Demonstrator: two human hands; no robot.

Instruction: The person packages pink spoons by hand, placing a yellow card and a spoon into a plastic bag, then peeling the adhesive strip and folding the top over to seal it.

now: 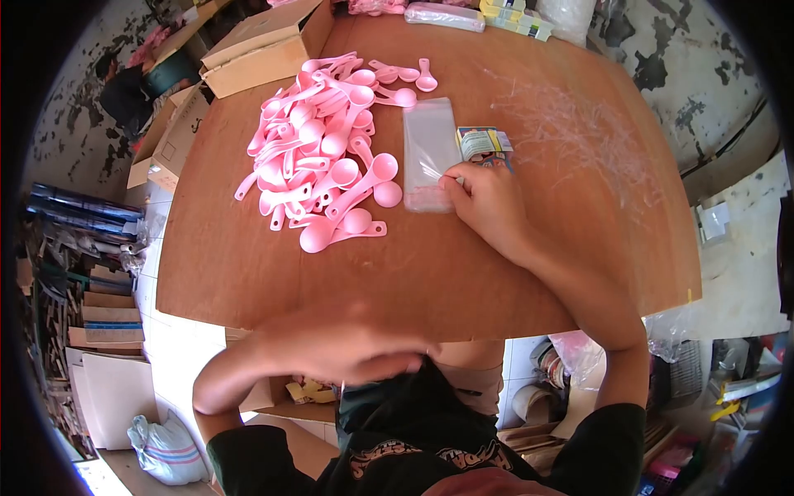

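Observation:
On the wooden table, my right hand [484,198] rests at the right edge of a stack of clear plastic bags [430,149], thumb and forefinger pinched at the bags' lower right. Partly behind that hand lies a small pile of printed cards [485,142]. My left hand [356,343] is blurred by motion above the table's near edge, close to my body; its fingers are smeared, so what it holds, if anything, cannot be made out. A heap of pink measuring spoons [318,140] spreads to the left of the bags.
Thin plastic scraps [579,136] lie on the table's right side. An open cardboard box [265,50] stands at the back left, and packets [517,18] sit at the far edge. Another person [124,95] is at the far left. A tied sack [168,450] is on the floor.

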